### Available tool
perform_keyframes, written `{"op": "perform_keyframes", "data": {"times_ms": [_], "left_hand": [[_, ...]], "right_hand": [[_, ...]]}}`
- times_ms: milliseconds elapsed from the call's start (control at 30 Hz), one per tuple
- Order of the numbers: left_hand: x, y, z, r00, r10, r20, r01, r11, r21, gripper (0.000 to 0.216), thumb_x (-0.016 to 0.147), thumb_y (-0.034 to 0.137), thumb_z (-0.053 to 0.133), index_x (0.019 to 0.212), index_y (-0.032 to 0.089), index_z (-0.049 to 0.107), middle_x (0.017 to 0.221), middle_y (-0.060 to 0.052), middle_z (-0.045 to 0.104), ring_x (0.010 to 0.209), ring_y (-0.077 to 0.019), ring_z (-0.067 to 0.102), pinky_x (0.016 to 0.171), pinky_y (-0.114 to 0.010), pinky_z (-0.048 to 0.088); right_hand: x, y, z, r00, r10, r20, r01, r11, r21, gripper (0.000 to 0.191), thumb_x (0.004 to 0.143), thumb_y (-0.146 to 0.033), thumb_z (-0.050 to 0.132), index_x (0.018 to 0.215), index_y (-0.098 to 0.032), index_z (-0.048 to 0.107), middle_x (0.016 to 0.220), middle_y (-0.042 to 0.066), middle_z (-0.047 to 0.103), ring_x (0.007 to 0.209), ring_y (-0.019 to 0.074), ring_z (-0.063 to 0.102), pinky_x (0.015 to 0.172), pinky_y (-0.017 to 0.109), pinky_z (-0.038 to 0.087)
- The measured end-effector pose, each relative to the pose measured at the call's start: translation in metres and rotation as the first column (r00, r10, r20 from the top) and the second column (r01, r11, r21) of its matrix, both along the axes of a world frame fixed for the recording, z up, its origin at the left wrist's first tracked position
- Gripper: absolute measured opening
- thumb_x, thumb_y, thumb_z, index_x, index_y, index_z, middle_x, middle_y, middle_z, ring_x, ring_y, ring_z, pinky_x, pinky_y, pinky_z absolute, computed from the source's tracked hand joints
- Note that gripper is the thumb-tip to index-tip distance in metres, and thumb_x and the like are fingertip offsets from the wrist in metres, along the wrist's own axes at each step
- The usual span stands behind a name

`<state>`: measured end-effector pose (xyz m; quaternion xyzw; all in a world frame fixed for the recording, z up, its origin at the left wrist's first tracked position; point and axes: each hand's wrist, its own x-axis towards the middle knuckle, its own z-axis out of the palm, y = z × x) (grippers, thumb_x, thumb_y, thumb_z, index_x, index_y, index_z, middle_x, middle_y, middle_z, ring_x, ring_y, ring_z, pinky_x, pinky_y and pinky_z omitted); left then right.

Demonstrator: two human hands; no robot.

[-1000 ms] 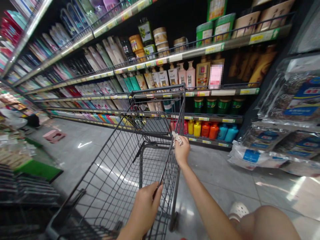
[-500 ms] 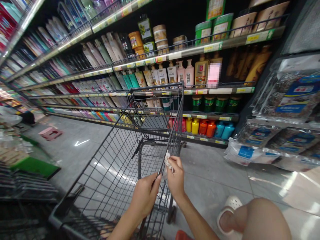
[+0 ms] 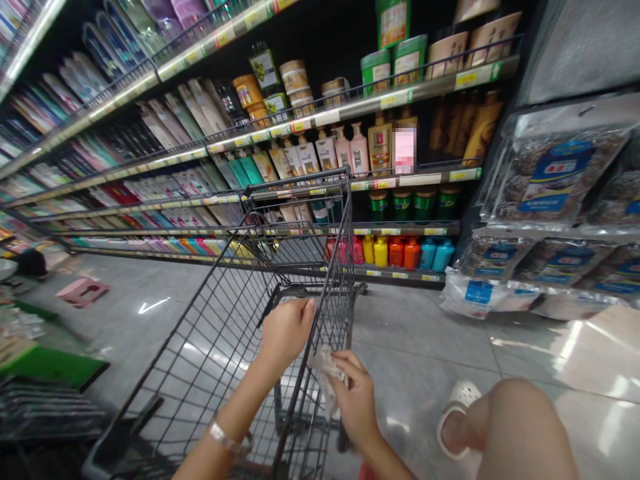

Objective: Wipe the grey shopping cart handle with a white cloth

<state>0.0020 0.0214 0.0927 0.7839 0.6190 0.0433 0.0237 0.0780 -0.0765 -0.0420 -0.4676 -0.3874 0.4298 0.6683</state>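
Note:
A black wire shopping cart stands in front of me, its basket bare inside. My left hand, with a bracelet on its wrist, is closed at the right top rail of the cart; its fingertips are hidden behind the hand. Lower down on the same side, my right hand pinches a crumpled white tissue between thumb and fingers. The tissue hangs loosely against the outer side of the cart's wire wall.
Shelves of bottles and jars run along the far side. Packs of steel scourers hang at the right. A pink stool stands on the floor at left, near a green display base. My bent knee and white clog are at lower right.
My left hand has moved forward along the rail. My right hand has come back towards me and lower, and the tissue now hangs more spread out. The view has shifted slightly right.

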Motion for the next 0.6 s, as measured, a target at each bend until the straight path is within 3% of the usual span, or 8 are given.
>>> {"op": "perform_keyframes", "data": {"times_ms": [100,200,367,600], "left_hand": [[0.019,0.008,-0.016,0.990,-0.039,-0.136,0.045,0.998,0.038,0.048,0.094,0.034,0.024,0.078,0.014,0.065,0.076,-0.012,0.068,0.070,-0.0214,0.064,0.057,-0.027,0.035],[0.027,0.012,-0.027,0.971,-0.054,-0.235,0.068,0.996,0.054,0.046,0.094,0.026,0.022,0.085,0.009,0.064,0.080,-0.016,0.068,0.075,-0.0228,0.066,0.061,-0.028,0.041],[0.024,0.010,-0.029,0.948,-0.078,-0.309,0.098,0.994,0.052,0.043,0.093,0.022,0.022,0.086,0.009,0.062,0.080,-0.017,0.068,0.078,-0.0249,0.067,0.062,-0.029,0.044],[0.020,0.008,-0.035,0.954,-0.006,-0.301,0.026,0.998,0.063,0.043,0.094,0.028,0.023,0.083,0.012,0.061,0.077,-0.013,0.068,0.072,-0.0235,0.067,0.055,-0.027,0.038]], "right_hand": [[0.002,0.021,-0.004,0.984,-0.178,-0.015,0.177,0.983,-0.039,0.022,0.078,-0.013,0.055,0.091,-0.021,0.072,0.090,0.005,0.063,0.089,0.0177,0.059,0.078,0.027,0.047],[-0.004,0.045,-0.006,0.981,-0.193,-0.006,0.193,0.981,0.010,0.023,0.078,-0.015,0.055,0.095,-0.021,0.071,0.094,0.005,0.063,0.092,0.0180,0.059,0.082,0.028,0.046],[-0.003,0.096,-0.010,0.964,-0.265,0.018,0.264,0.962,0.071,0.027,0.079,-0.015,0.049,0.094,-0.019,0.070,0.093,0.006,0.062,0.089,0.0177,0.058,0.081,0.029,0.046],[0.030,0.179,-0.016,0.907,-0.396,0.139,0.389,0.918,0.081,0.035,0.072,-0.009,0.046,0.095,-0.016,0.071,0.092,0.007,0.061,0.090,0.0186,0.059,0.087,0.031,0.044]]}}
